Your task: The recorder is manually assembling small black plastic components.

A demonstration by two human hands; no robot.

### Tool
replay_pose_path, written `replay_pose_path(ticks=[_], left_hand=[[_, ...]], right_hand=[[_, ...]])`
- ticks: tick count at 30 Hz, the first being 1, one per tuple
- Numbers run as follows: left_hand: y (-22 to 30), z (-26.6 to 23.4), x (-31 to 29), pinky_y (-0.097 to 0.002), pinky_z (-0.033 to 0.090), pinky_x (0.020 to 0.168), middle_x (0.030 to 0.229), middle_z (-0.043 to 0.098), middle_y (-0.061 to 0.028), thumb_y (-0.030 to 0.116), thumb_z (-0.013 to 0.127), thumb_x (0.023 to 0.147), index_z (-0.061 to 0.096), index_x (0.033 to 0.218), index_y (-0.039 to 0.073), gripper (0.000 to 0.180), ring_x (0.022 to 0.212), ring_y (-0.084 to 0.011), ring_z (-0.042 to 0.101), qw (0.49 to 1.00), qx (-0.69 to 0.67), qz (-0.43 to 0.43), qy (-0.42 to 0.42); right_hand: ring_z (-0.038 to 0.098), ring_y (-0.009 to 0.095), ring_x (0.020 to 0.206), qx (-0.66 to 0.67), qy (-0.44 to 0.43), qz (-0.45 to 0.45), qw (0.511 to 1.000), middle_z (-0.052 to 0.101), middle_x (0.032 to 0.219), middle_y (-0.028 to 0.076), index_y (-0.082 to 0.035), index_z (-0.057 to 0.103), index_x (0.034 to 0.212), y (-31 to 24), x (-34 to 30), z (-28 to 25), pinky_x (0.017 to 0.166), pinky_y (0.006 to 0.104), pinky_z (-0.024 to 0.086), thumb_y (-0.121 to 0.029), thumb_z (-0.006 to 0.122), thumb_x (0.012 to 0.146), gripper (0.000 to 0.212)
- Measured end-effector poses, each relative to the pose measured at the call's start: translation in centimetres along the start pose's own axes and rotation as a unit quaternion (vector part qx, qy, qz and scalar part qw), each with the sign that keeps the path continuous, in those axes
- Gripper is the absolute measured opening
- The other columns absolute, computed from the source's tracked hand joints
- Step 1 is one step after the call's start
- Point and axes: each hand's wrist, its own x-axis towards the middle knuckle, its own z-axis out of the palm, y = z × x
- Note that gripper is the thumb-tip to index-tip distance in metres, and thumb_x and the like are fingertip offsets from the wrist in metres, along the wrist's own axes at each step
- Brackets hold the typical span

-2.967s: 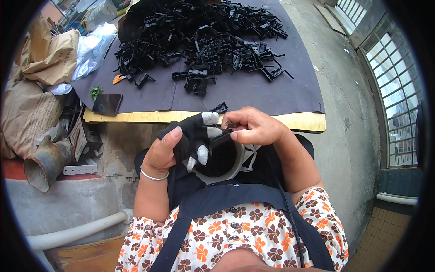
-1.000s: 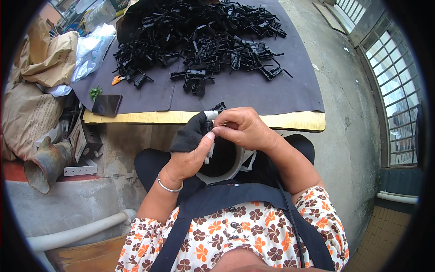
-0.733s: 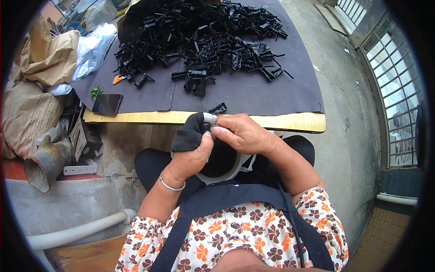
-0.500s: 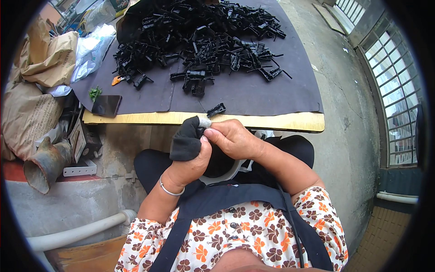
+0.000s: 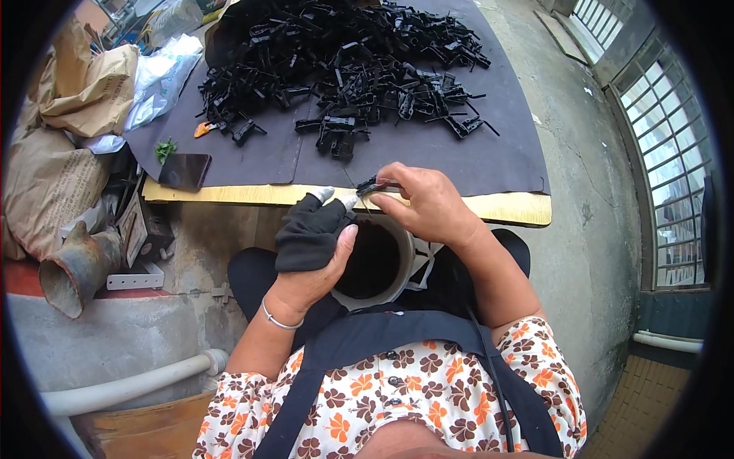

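Observation:
My right hand [image 5: 430, 205] is bare and pinches a small black plastic part [image 5: 370, 185] by its right end, just above the table's front edge. A thin strand or sliver shows by its fingertips, too fine to make out. Beside it on the left is my left hand [image 5: 310, 237], in a black partial glove with pale-wrapped fingertips. Its fingers are stretched and its thumb stands apart; one fingertip is at the part's lower left end, and I cannot tell whether it touches. Below both hands, between my knees, stands a pale bucket [image 5: 403, 279] with a dark inside.
A large heap of similar black plastic parts [image 5: 359, 69] covers the back of the grey-topped table [image 5: 245, 164]. At its left lie a phone [image 5: 184, 172], a green sprig [image 5: 164, 151] and an orange piece [image 5: 202, 129]. Paper sacks [image 5: 57, 180] and a rusty pipe piece [image 5: 73, 271] crowd the left.
My right hand has moved up and right, drawing away from the left hand. My left fingers have straightened and spread from a closed grip. The bucket's inside is now more visible.

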Motion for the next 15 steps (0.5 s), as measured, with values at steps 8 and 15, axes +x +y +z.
replay_pose_path(ticks=[8, 15], left_hand=[[0.4, 0.0, 2.4, -0.0366, 0.045, 0.090, 0.110, 0.064, -0.0158, 0.004, 0.061, 0.084, 0.052, 0.124, -0.002, 0.042, 0.102, -0.0311, 0.060, 0.999, -0.034, 0.019, -0.006], [0.3, 1.1, 2.3, -0.0293, 0.048, 0.078, 0.099, 0.065, -0.0166, 0.009, 0.051, 0.093, 0.049, 0.125, -0.005, 0.036, 0.083, -0.0187, 0.062, 0.951, -0.275, -0.138, -0.020]], right_hand=[[0.063, 0.034, 0.077, -0.059, -0.013, -0.094, 0.994, 0.064, 0.082, 0.015, -0.004, 0.053, 0.102, 0.8, -0.3, 0.4, 0.067, 0.0423, 0.050, -0.017, 0.064, 0.080, 0.027], [0.053, 0.020, 0.056, 0.096, 0.006, -0.122, 0.988, 0.054, 0.067, 0.008, -0.004, 0.056, 0.104, -1.3, -0.7, -0.6, 0.053, 0.0317, 0.042, -0.010, 0.072, 0.075, 0.034]])
